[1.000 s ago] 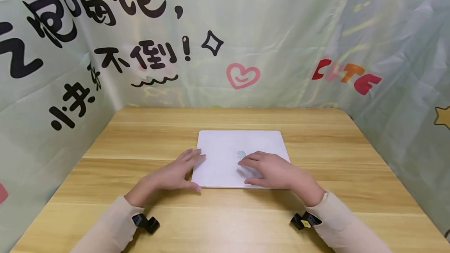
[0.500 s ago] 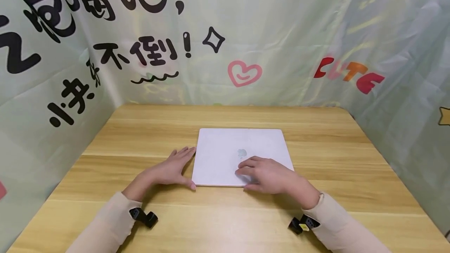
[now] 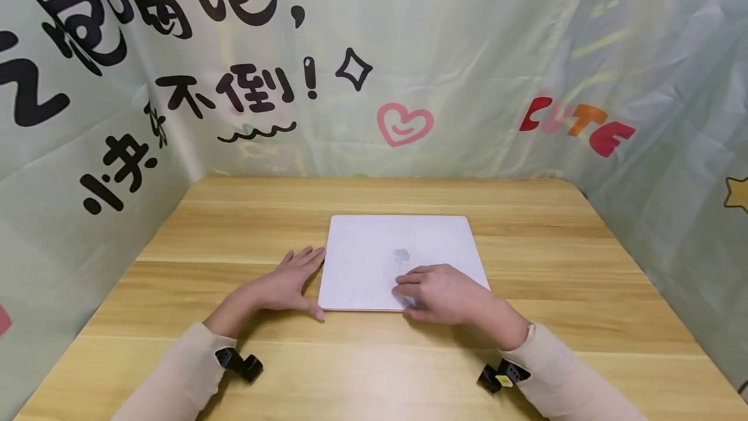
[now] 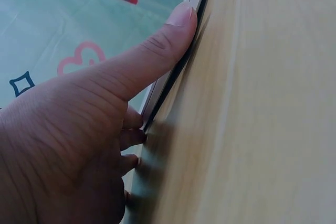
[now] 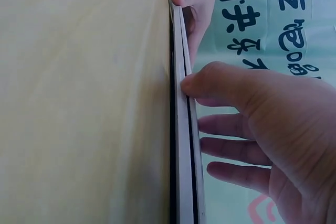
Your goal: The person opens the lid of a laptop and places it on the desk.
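Note:
A closed silver laptop [image 3: 362, 258] with an apple logo on its lid lies flat on the wooden table. At its left side is my left hand [image 3: 286, 284]; the spread fingers touch the left edge and the thumb lies by the front left corner. My right hand [image 3: 447, 294] is over the front right part of the lid, fingers slightly bent. In the right wrist view its thumb [image 5: 197, 85] touches the front edge [image 5: 184, 145] at the seam between lid and base. The other fingertips hover over or lightly touch the lid; I cannot tell which.
The wooden table [image 3: 374, 362] stretches around the laptop on all sides. A pale green printed cloth [image 3: 467, 38] hangs behind it and along both sides. Small black wrist cameras sit at both sleeve cuffs.
My left hand has shifted left, from overlapping the lid to its left edge. My right hand has moved toward the laptop's front edge, bringing its thumb onto that edge. The laptop stays closed.

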Demonstrator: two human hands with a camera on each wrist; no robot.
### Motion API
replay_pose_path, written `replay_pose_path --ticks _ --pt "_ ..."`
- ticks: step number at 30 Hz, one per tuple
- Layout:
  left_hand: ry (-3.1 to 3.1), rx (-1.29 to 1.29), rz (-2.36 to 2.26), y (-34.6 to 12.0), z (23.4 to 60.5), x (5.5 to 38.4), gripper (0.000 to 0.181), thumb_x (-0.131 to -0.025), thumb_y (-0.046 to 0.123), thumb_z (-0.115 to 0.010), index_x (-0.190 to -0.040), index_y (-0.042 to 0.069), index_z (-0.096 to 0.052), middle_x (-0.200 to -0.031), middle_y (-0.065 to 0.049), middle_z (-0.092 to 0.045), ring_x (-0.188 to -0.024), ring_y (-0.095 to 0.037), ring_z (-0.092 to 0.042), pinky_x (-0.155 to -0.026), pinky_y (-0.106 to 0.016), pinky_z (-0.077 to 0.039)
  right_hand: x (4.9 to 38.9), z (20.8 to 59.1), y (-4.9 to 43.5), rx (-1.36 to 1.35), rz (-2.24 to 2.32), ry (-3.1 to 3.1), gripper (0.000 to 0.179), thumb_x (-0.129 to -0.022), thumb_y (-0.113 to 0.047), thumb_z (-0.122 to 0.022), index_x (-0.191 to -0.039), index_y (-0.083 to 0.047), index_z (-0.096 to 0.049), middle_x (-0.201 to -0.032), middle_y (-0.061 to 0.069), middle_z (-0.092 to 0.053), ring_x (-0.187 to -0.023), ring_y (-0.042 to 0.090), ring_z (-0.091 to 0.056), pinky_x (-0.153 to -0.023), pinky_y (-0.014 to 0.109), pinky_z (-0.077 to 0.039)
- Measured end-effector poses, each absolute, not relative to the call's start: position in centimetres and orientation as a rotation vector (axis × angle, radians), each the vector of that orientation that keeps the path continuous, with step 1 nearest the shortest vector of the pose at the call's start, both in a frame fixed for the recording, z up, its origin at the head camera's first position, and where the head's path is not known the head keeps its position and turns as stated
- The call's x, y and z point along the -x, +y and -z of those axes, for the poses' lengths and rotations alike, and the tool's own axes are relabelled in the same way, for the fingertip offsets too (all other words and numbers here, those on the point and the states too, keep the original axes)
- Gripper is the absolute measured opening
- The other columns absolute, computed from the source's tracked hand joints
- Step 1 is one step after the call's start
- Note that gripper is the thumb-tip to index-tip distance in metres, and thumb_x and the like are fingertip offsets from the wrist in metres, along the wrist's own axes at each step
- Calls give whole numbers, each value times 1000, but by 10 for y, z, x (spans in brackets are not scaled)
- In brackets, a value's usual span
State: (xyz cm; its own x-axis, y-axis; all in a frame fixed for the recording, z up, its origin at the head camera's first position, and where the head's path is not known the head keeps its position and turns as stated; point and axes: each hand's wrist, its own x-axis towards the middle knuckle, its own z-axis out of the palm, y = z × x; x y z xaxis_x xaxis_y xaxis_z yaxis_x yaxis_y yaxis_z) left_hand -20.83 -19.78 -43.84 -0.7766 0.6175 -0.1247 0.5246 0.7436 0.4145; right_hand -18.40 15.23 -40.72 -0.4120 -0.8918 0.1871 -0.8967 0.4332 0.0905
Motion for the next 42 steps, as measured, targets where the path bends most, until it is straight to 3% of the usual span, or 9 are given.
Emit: replay_pose_path --ticks 7,14,21,32,42 --pt "2683 -877 -538 -198 438 208 132 -66 79 -67 -156 1 -10 -162 -14 -11 -148 -33 -3 -116 -54 3 183 407 151 -1564 -37 -2411 33 -84 -31 -74 -110 -11 -71 -110 1 -71 -99 17 -67 -85 33 -55" --pt "2673 -869 -588 -198 440 209 133 -65 77 -71 -155 0 -11 -161 -15 -12 -148 -33 -3 -117 -54 3 182 406 151 -1570 -75 -2322 19 -81 -27 -75 -96 -17 -69 -98 -8 -70 -91 11 -66 -76 27 -55" --pt "2680 -887 -594 -199 444 208 127 -68 73 -71 -155 0 -14 -161 -17 -14 -148 -36 -4 -116 -57 1 181 403 151 -1571 -109 -2221 8 -79 -15 -68 -83 -18 -62 -89 -10 -66 -80 10 -64 -59 24 -52" --pt "2701 -924 -616 -198 443 208 122 -71 71 -72 -155 0 -18 -160 -20 -18 -147 -40 -8 -114 -61 0 180 393 153 -1522 -116 -2105 13 -77 -11 -71 -88 -15 -68 -88 -9 -67 -75 9 -64 -56 23 -53" --pt "2705 -928 -615 -199 443 211 121 -70 75 -69 -156 7 -20 -160 -17 -18 -147 -39 -7 -114 -61 1 180 382 156 -1448 -81 -2066 13 -87 -14 -66 -98 -12 -73 -92 -4 -71 -79 13 -67 -60 27 -56"
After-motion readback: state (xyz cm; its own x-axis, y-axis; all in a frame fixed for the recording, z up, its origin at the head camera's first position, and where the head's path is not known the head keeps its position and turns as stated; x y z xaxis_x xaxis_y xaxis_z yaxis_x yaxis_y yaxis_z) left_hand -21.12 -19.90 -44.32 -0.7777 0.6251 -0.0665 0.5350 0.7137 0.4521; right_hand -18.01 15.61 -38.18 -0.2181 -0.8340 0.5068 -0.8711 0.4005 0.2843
